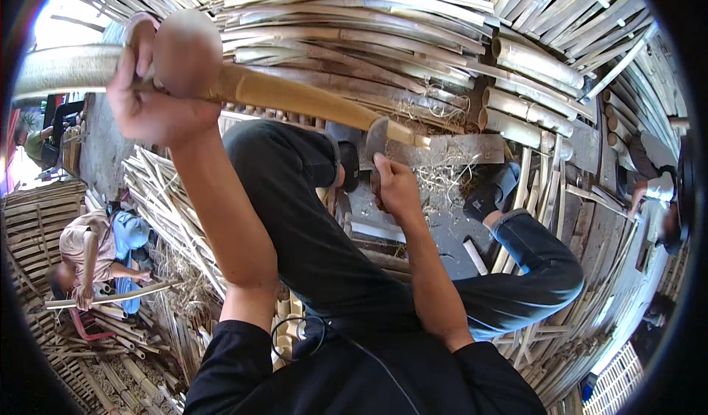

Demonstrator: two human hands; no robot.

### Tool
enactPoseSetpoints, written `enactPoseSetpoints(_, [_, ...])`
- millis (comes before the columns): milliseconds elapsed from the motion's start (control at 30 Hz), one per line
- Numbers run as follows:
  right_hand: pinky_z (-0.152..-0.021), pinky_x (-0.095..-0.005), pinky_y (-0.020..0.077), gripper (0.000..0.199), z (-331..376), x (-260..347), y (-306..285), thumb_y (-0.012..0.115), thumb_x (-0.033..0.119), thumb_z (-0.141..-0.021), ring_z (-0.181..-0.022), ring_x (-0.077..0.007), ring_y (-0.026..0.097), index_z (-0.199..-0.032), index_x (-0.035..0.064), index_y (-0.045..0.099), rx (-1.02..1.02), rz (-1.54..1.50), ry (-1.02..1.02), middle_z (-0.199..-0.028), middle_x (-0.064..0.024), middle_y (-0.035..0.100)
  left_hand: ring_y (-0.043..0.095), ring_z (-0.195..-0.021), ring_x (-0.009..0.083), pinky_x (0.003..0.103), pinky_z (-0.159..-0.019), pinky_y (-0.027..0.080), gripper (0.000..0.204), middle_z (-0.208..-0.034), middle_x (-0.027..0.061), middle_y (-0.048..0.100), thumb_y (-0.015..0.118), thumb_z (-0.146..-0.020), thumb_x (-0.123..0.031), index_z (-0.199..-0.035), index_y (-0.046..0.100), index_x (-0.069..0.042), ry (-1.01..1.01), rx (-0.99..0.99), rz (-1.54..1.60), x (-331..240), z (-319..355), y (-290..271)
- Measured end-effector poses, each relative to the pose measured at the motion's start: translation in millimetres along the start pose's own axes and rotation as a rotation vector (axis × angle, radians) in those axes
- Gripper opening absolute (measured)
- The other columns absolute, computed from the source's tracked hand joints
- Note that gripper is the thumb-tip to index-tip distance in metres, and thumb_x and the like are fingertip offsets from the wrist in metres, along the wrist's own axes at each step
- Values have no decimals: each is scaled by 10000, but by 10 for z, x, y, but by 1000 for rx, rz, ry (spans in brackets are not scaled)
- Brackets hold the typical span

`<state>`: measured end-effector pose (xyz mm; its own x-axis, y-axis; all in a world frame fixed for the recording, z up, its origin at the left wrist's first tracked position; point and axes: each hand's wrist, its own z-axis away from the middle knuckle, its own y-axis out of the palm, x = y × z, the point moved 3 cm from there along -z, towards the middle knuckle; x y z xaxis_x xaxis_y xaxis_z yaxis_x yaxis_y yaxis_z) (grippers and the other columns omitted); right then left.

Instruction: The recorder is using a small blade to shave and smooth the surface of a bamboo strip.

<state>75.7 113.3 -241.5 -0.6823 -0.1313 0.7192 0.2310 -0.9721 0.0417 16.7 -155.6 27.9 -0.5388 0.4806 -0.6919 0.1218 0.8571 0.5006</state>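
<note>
My left hand (166, 120) is raised at the upper left, its fingers closed around a long split bamboo piece (295, 96). A blurred patch hides part of that grip. The bamboo slants down to the right, ending in a narrower, pale tip. Close to this tip, my right hand (398, 190) is closed on the handle of a knife; its short, broad blade (375, 137) lies across the bamboo. Most of the handle is hidden by my fingers. Below the tip there is a wooden board (457, 149) with thin shavings (461, 175) around it.
Stacked bamboo strips (354, 9) fill the far side, with thick bamboo poles (535, 64) at the right. More strips (166, 201) lie left of my bent legs. A seated person (92, 245) at the left holds a bamboo strip; another person (656, 171) is at the far right.
</note>
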Motion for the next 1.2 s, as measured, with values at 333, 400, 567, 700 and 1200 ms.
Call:
enactPoseSetpoints(333, [-419,-314,410,511,-23,-300,-131,561,455,-974,-421,-165,537,-786,-10,656,39,130,-85,-566,-71,567,309,-495,43,216,-486,274,233,-621,-64,377,457,-976,-302,-797,399,-165,-32,151,77,47,8,-41])
enactPoseSetpoints(400, [-392,-313,383,484,-80,-307,-255,563,436,-981,-401,-152,511,-760,12,638,-62,-27,9,-547,-58,537,312,-494,42,216,-490,275,230,-622,-66,382,455,-976,-307,-800,403,-167,-35,142,71,49,-30,-92])
enactPoseSetpoints(567, [-372,-310,366,486,-154,-394,-322,550,434,-988,-383,-146,494,-735,25,619,9,-54,62,-536,-47,526,320,-496,43,214,-494,264,224,-623,-69,376,455,-973,-314,-808,412,-168,-41,161,109,25,-11,-169])
enactPoseSetpoints(700, [-371,-308,369,489,-383,-486,-240,543,429,-991,-386,-148,498,-711,31,593,-7,1,-5,-530,-46,523,316,-497,40,214,-492,260,221,-621,-70,368,460,-968,-312,-809,413,-167,-47,188,132,66,-46,-182])
enactPoseSetpoints(1200, [-410,-277,381,414,-69,-381,175,525,368,-1003,-448,-116,514,-827,5,620,93,349,-622,-550,-18,518,320,-509,47,223,-502,255,227,-626,-67,369,488,-956,-309,-805,405,-162,-76,209,174,69,-83,-114])
